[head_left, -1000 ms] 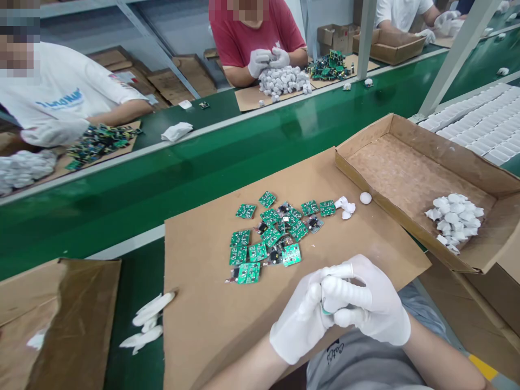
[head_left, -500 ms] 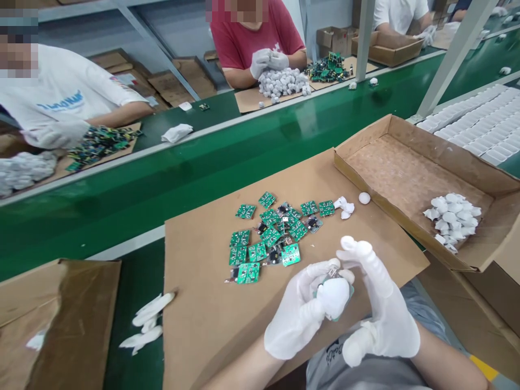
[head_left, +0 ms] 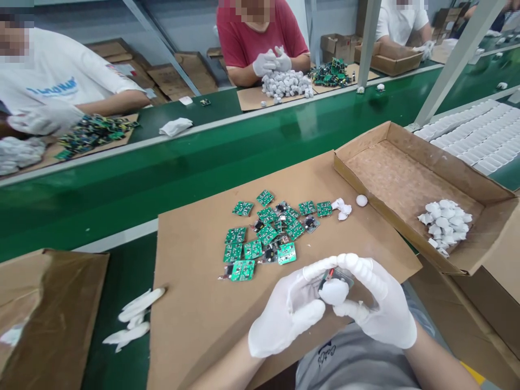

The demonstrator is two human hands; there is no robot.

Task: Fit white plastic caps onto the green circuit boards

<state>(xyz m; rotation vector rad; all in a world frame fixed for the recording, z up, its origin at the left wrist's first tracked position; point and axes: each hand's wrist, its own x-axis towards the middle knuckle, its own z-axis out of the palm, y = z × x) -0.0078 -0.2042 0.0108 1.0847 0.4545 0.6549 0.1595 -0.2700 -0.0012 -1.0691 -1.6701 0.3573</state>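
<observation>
Both my hands wear white gloves and meet near the front edge of a brown cardboard sheet (head_left: pixel 195 303). My left hand (head_left: pixel 284 311) and my right hand (head_left: pixel 376 306) together grip a small circuit board with a white dome piece (head_left: pixel 333 290) on it. A pile of several green circuit boards (head_left: pixel 268 233) lies on the cardboard just beyond my hands. Two loose white dome pieces (head_left: pixel 343 207) rest past the pile.
An open cardboard box (head_left: pixel 406 179) at the right holds a heap of white dome pieces (head_left: pixel 443 225). A green conveyor belt (head_left: pixel 182 168) runs across the middle. Other people in gloves work on its far side. Spare white gloves (head_left: pixel 132 319) lie at the left beside another cardboard box (head_left: pixel 44 319).
My right hand opened and lifted its fingers off the piece half a second ago, then closed around it again. The view shifted slightly left and down.
</observation>
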